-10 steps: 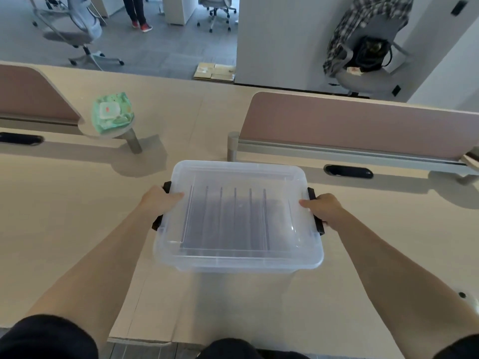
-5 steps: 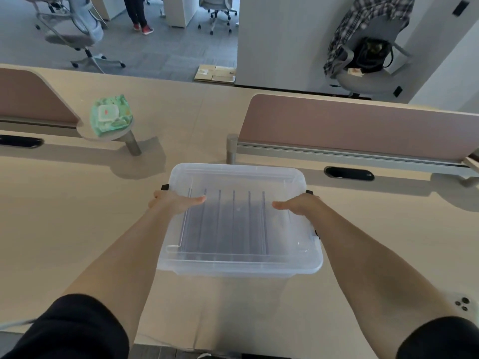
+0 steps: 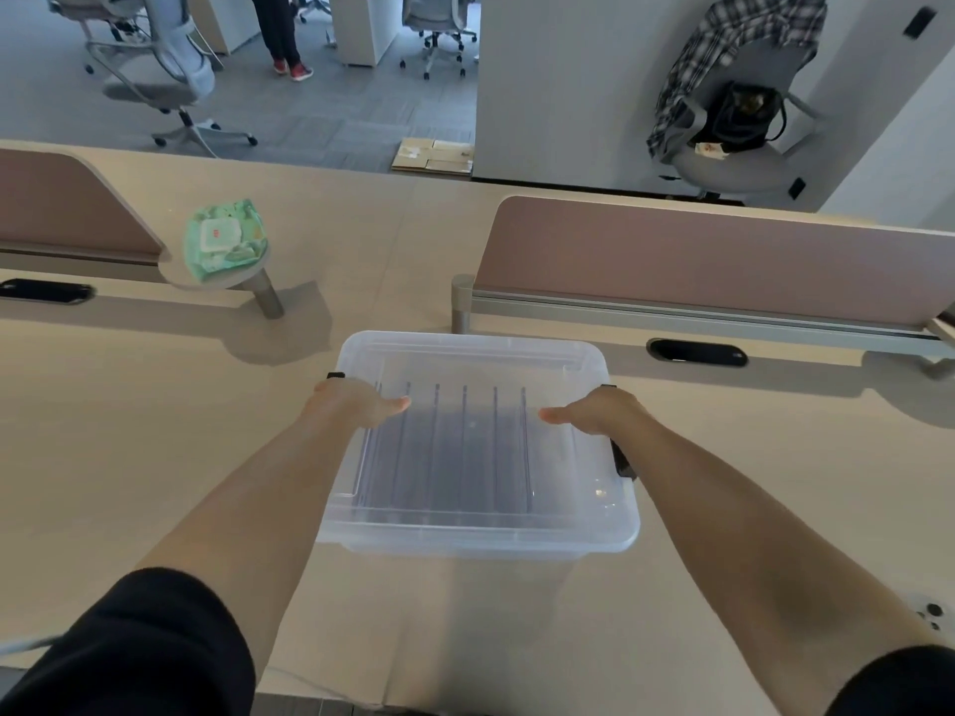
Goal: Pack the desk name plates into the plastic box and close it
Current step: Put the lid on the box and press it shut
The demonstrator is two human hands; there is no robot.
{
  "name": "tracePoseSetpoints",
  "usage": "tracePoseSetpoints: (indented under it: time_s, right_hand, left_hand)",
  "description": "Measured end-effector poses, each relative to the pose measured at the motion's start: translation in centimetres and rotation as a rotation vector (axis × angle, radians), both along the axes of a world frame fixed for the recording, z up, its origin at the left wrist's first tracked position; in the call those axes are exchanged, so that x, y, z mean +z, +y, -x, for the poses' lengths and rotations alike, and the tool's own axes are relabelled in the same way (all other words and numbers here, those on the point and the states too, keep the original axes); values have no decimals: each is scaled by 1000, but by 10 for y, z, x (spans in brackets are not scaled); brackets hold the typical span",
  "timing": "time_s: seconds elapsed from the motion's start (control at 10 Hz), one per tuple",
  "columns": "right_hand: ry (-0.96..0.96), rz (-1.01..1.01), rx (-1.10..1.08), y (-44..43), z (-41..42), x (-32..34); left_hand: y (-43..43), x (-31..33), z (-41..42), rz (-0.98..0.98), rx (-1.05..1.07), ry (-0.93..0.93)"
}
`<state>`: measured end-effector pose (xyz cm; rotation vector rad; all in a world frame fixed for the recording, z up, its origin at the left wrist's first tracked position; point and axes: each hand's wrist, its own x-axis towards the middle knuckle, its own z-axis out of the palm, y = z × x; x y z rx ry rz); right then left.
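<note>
A clear plastic box [image 3: 475,529] stands on the desk in front of me with its lid [image 3: 470,354] on. Through the lid I see several desk name plates [image 3: 465,452] standing on edge in a row. My left hand [image 3: 351,405] lies on the lid's left edge, thumb pointing inward, fingers curled over the side by the black latch [image 3: 335,375]. My right hand [image 3: 594,413] mirrors it on the right edge, above the other black latch [image 3: 620,462]. The fingers of both hands are hidden.
A green wipes pack [image 3: 225,240] sits on a small round stand at the back left. A pink desk divider [image 3: 697,261] runs behind the box, with a cable slot [image 3: 695,352] below it. A phone [image 3: 930,614] lies at the right edge.
Both hands have moved from the side latches up onto the lid's edges, thumbs now stretched inward. The box has stayed in place.
</note>
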<state>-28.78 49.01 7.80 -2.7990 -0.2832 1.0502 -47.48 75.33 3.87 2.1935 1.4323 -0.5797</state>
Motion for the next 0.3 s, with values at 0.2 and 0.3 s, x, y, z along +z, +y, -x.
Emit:
tracePoseSetpoints:
  time_s: [0.2,0.3]
  right_hand:
    - [-34,-504,154,-21,1,123]
    - [42,-1051,71,-49,8,231]
  left_hand:
    - [-26,18,25,-235,-58,-120]
    - [-51,10,38,-360,-249,-242]
